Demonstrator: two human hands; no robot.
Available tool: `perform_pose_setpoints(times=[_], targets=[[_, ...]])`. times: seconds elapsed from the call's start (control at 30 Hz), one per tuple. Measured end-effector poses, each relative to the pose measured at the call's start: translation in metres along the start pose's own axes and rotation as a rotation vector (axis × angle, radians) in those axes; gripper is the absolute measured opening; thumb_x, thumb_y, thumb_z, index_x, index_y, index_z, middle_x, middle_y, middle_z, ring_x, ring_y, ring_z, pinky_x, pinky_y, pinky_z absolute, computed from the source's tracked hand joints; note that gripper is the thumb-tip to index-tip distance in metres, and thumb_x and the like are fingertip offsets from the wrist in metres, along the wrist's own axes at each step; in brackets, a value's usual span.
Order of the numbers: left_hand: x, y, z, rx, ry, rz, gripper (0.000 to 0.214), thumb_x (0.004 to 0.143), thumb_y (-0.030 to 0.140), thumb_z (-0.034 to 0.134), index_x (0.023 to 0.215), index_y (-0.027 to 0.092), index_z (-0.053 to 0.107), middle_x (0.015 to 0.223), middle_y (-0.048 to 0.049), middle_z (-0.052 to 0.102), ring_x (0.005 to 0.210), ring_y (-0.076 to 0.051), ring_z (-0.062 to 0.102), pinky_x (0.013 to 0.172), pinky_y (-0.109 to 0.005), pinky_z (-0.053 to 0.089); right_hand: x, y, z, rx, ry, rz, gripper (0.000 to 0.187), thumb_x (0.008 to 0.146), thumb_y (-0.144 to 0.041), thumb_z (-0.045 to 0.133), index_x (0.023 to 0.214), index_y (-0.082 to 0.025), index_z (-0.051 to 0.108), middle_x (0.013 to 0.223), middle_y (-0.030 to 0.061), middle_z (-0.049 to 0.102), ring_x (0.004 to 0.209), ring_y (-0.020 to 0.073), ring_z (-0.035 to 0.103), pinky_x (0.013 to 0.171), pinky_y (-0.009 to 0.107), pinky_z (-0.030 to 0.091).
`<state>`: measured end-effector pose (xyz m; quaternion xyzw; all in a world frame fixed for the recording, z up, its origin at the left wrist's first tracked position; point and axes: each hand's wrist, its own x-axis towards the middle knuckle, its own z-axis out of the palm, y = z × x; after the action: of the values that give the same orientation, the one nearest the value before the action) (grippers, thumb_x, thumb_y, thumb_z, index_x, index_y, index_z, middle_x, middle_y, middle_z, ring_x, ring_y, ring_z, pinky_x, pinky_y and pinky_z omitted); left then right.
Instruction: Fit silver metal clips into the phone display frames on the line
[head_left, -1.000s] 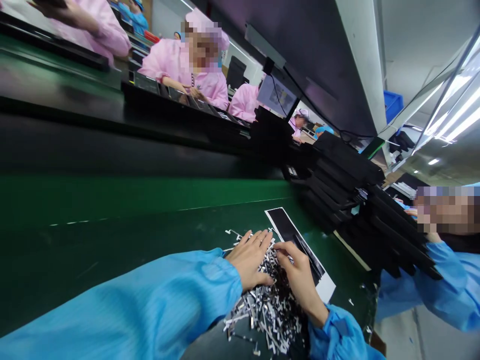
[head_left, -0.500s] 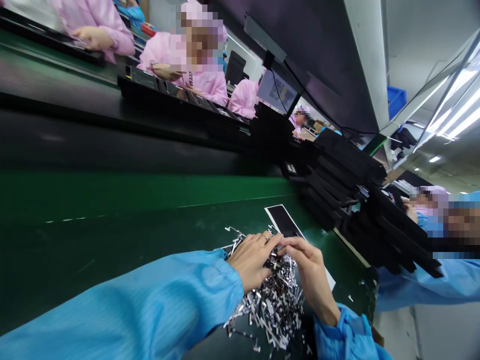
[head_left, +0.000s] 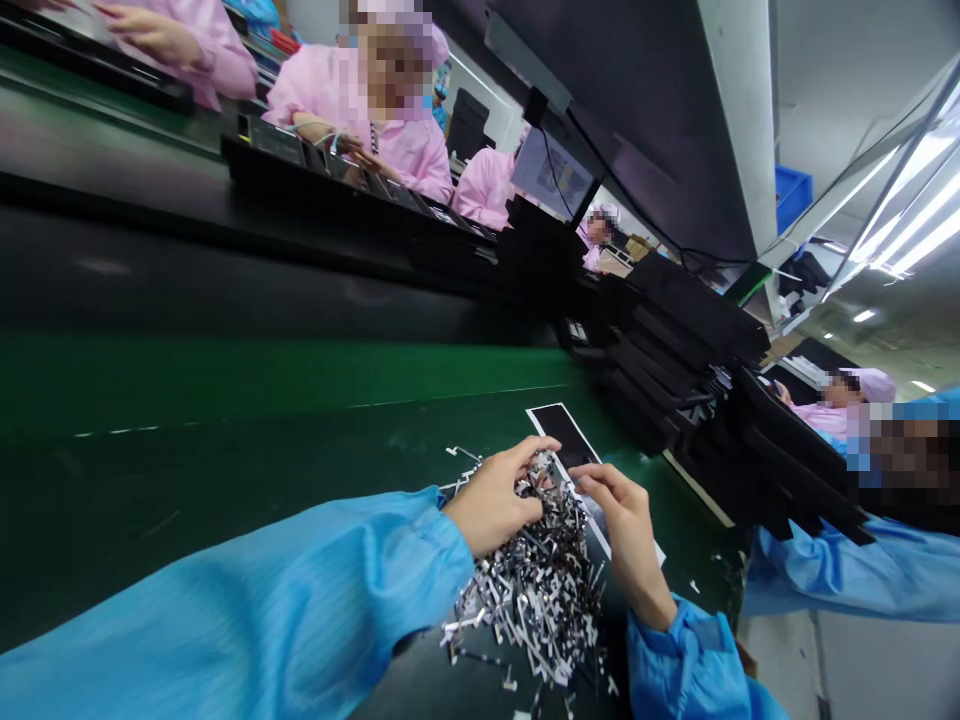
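Observation:
A heap of small silvery and black strips (head_left: 536, 600), with bent ends, lies on the dark work surface. At its top, my left hand (head_left: 491, 500) is cupped around a clump of these strips, thumb and forefinger curving about it. My right hand (head_left: 624, 525) is just to the right, its thumb and fingertips drawn together in a pinch; whatever is between them is too small to make out. Beneath and behind the fingers lies a black sheet with a white border (head_left: 564, 432), partly covered by the right hand.
Stacked black trays (head_left: 675, 350) stand at the right beyond the sheet. A long black ledge (head_left: 262, 270) runs across the back, with a black tray of devices (head_left: 345, 205) on it. Co-workers in pink sit beyond; a blue sleeve (head_left: 847, 570) reaches in at right.
My hands, which met over the heap, have parted. The left has turned from palm-down to cupped around strips; the right has drawn slightly away from it.

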<state>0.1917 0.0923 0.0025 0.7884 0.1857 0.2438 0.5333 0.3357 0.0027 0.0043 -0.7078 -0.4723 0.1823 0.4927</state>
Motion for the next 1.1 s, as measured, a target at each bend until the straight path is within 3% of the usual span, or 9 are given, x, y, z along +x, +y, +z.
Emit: perform_pose_setpoints(times=[0.2, 0.27, 0.37, 0.5, 0.6, 0.7, 0.87, 0.97, 1.1], targets=[[-0.003, 0.01, -0.015, 0.062, -0.125, -0.009, 0.024, 0.059, 0.017, 0.053, 0.081, 0.017, 0.064, 0.074, -0.0004, 0.056, 0.079, -0.017, 0.051, 0.075, -0.029, 0.042, -0.002, -0.003, -0.003, -0.068, -0.024, -0.035, 0.02, 0.076, -0.032, 0.049, 0.077, -0.017, 0.062, 0.074, 0.0005, 0.06, 0.072, 0.0152, 0.051, 0.067, 0.026, 0.035], [-0.005, 0.01, -0.018, 0.141, -0.092, -0.002, 0.016, 0.064, 0.026, 0.057, 0.076, 0.019, 0.065, 0.079, -0.0016, 0.055, 0.084, -0.02, 0.048, 0.079, -0.034, 0.039, -0.001, -0.002, -0.001, -0.094, -0.029, -0.041, 0.021, 0.076, -0.033, 0.049, 0.076, -0.016, 0.061, 0.072, 0.0001, 0.059, 0.071, 0.0148, 0.051, 0.066, 0.026, 0.035], [-0.008, 0.011, -0.017, 0.284, 0.006, 0.017, 0.023, 0.071, 0.038, 0.055, 0.081, 0.018, 0.063, 0.094, -0.0058, 0.051, 0.093, -0.024, 0.043, 0.085, -0.042, 0.034, 0.003, 0.003, 0.002, -0.135, -0.02, -0.05, 0.022, 0.077, -0.034, 0.051, 0.072, -0.015, 0.059, 0.07, -0.0002, 0.058, 0.069, 0.0137, 0.051, 0.067, 0.028, 0.036], [-0.016, 0.016, 0.006, 0.436, 0.008, 0.122, 0.036, 0.07, 0.04, 0.06, 0.098, 0.016, 0.057, 0.11, -0.01, 0.047, 0.104, -0.028, 0.037, 0.089, -0.047, 0.029, 0.006, 0.007, 0.0, -0.18, 0.039, -0.059, 0.025, 0.08, -0.037, 0.051, 0.072, -0.014, 0.057, 0.072, -0.0002, 0.057, 0.072, 0.0131, 0.052, 0.073, 0.031, 0.038], [-0.026, 0.017, 0.035, 0.506, -0.145, 0.263, 0.055, 0.061, 0.048, 0.066, 0.105, 0.017, 0.054, 0.118, -0.0121, 0.046, 0.112, -0.032, 0.034, 0.096, -0.052, 0.022, 0.006, 0.005, -0.004, -0.197, 0.085, -0.055, 0.025, 0.082, -0.037, 0.049, 0.073, -0.014, 0.057, 0.075, 0.0002, 0.058, 0.074, 0.0132, 0.053, 0.074, 0.031, 0.038], [-0.038, 0.012, 0.06, 0.674, -0.267, 0.374, 0.059, 0.061, 0.053, 0.063, 0.107, 0.018, 0.053, 0.123, -0.014, 0.043, 0.119, -0.036, 0.027, 0.099, -0.057, 0.014, 0.005, 0.004, -0.006, -0.21, 0.104, -0.045, 0.024, 0.082, -0.034, 0.048, 0.074, -0.014, 0.057, 0.076, 0.0005, 0.058, 0.075, 0.0133, 0.053, 0.074, 0.031, 0.039], [-0.044, 0.009, 0.065, 0.812, -0.24, 0.362, 0.037, 0.071, 0.039, 0.056, 0.097, 0.013, 0.057, 0.113, -0.0158, 0.05, 0.113, -0.034, 0.036, 0.098, -0.055, 0.018, 0.004, -0.002, -0.005, -0.24, 0.025, -0.032, 0.019, 0.08, -0.029, 0.047, 0.073, -0.015, 0.058, 0.074, 0.0006, 0.059, 0.073, 0.0134, 0.052, 0.071, 0.029, 0.038], [-0.041, 0.01, 0.059, 0.818, -0.255, 0.389, 0.019, 0.072, 0.027, 0.052, 0.085, 0.014, 0.058, 0.099, -0.0102, 0.056, 0.102, -0.028, 0.045, 0.097, -0.051, 0.024, 0.001, -0.013, -0.012, -0.271, -0.106, -0.032, 0.019, 0.078, -0.029, 0.047, 0.073, -0.017, 0.06, 0.073, -0.0003, 0.059, 0.072, 0.0138, 0.053, 0.069, 0.025, 0.037], [-0.039, 0.012, 0.059, 0.796, -0.265, 0.437, 0.012, 0.068, 0.017, 0.053, 0.079, 0.014, 0.058, 0.092, -0.008, 0.057, 0.093, -0.024, 0.048, 0.096, -0.047, 0.027, -0.005, -0.024, -0.027, -0.335, -0.285, -0.076, 0.018, 0.077, -0.031, 0.048, 0.081, -0.019, 0.061, 0.079, -0.0009, 0.06, 0.078, 0.015, 0.053, 0.071, 0.025, 0.037]])
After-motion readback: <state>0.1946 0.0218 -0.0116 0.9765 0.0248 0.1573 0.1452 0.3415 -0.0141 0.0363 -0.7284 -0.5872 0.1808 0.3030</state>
